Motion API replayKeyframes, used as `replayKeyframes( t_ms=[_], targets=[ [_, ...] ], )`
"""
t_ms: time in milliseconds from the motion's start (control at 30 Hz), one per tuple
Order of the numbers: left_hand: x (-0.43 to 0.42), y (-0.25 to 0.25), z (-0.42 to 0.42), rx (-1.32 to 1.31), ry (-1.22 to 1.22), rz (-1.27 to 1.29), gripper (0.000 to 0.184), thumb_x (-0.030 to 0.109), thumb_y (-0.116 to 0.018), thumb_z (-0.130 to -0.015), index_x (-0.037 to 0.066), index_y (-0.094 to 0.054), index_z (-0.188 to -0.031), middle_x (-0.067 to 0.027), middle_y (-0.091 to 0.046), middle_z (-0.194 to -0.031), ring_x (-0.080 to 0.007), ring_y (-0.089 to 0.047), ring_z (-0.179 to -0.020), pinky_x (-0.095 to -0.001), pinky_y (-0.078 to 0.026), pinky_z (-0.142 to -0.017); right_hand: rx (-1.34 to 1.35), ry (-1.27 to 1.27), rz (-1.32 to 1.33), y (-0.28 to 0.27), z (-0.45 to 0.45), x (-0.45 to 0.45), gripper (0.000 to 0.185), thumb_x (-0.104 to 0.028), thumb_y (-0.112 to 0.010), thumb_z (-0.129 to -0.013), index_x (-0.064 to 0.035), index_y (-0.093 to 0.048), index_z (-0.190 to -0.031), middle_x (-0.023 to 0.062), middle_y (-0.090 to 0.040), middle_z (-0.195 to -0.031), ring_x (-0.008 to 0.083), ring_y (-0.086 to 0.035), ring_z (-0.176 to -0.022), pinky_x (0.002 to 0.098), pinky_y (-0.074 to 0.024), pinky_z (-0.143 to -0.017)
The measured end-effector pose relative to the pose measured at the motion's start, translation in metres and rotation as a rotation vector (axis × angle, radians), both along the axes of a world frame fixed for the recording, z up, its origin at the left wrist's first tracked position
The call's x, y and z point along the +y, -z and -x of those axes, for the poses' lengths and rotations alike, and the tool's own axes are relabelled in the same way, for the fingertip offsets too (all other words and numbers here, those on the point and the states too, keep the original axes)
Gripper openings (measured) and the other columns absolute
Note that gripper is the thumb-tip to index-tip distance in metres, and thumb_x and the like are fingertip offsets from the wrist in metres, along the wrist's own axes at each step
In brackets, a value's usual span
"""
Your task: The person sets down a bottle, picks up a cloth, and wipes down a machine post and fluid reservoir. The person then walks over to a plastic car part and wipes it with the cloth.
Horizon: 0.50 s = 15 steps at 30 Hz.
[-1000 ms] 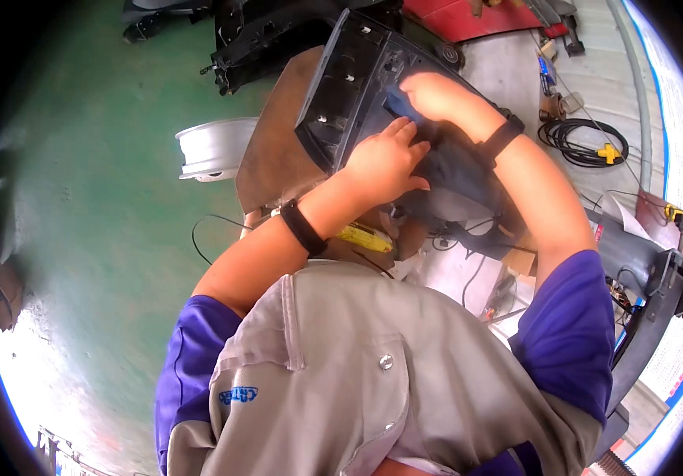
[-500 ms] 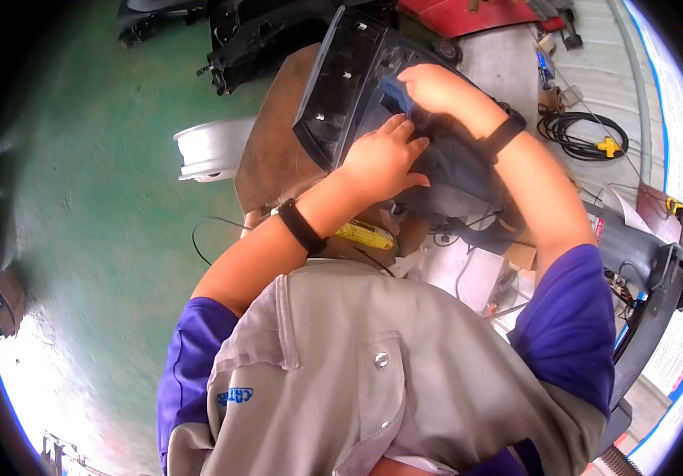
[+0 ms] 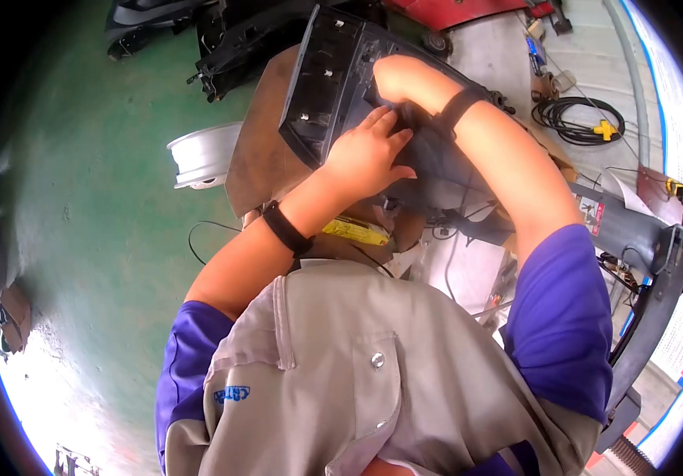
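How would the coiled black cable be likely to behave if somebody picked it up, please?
The black cable would probably bend and sag, as it is thin and lies in curved loops. Those loops might spread apart, since they look loosely stacked. The yellow piece could make it hang unevenly, as it sits at one side.
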<state>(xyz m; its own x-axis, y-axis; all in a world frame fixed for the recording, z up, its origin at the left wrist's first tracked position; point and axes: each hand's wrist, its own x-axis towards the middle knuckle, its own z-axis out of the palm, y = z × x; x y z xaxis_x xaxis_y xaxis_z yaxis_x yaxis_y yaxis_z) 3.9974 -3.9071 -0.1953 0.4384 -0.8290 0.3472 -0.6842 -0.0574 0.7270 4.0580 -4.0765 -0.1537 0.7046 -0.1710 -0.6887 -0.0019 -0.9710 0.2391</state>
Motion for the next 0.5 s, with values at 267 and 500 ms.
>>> replayKeyframes(
  t_ms=[267,500],
  targets=[
    [0.0,-0.003,0.006,0.007,-0.014,0.055,0.056,0.038,-0.077,-0.073,0.007,-0.064,-0.117,-0.0215,-0.056,-0.125,-0.0373,-0.049,-0.124,-0.0426,-0.045,-0.1,-0.357,0.187,-0.47,0.021,0.05,-0.037,0.041,-0.037,-0.057,-0.087,-0.0022,-0.07,-0.104,0.0193,-0.066,-0.108,0.0382,-0.062,-0.101,0.0448,-0.0487,-0.088],
    [0.0,-0.005,0.005,-0.09,-0.04,0.006,0.056,0.041,-0.075,-0.075,0.007,-0.062,-0.119,-0.0235,-0.05,-0.133,-0.0392,-0.048,-0.126,-0.0484,-0.041,-0.102,-0.043,0.397,-0.329,-0.01,0.065,-0.059,0.061,-0.055,-0.059,-0.083,0.003,-0.07,-0.094,0.0247,-0.067,-0.093,0.0385,-0.065,-0.087,0.043,-0.0499,-0.078]
  ],
)
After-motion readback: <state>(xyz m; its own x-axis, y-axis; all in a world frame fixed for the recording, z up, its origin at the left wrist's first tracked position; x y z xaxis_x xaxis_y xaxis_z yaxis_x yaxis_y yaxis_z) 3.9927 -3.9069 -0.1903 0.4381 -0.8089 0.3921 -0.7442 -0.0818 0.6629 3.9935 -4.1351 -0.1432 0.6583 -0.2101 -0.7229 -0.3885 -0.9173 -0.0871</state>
